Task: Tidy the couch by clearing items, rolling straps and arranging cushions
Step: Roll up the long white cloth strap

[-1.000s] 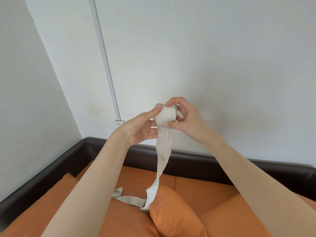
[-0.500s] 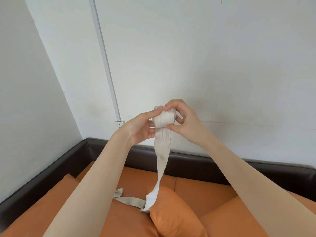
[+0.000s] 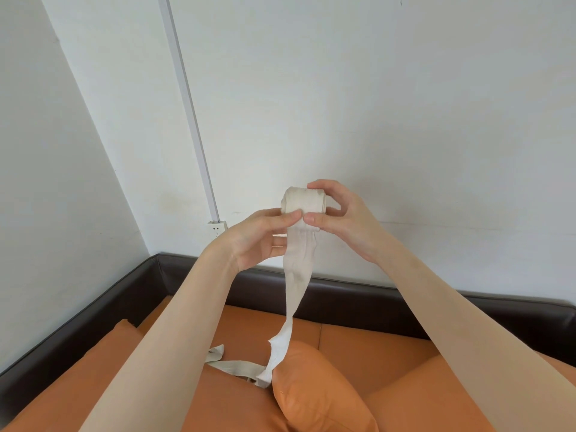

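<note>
Now, step: rolling the strap point(image 3: 297, 269) into a tight coil, held up in front of the wall above the couch point(image 3: 358, 344).
Roll: the wound part point(image 3: 304, 203) sits between both hands, its axis lying about 9 to 3 o'clock.
Right grip: right hand point(image 3: 346, 219) curled round the roll's 3 o'clock end, thumb on the lower edge.
Left grip: left hand point(image 3: 260, 236) pinches the strap just under the roll, thumb pressing the front.
Tail: hangs toward 6 o'clock, crosses a cushion point(image 3: 321, 397) and lies loose on the seat.
Advice: keep the tail flat and taut through the left fingers, turn with the right, edges aligned.
Risk: the twist low in the tail would likely wind in as a lump unless smoothed.
</note>
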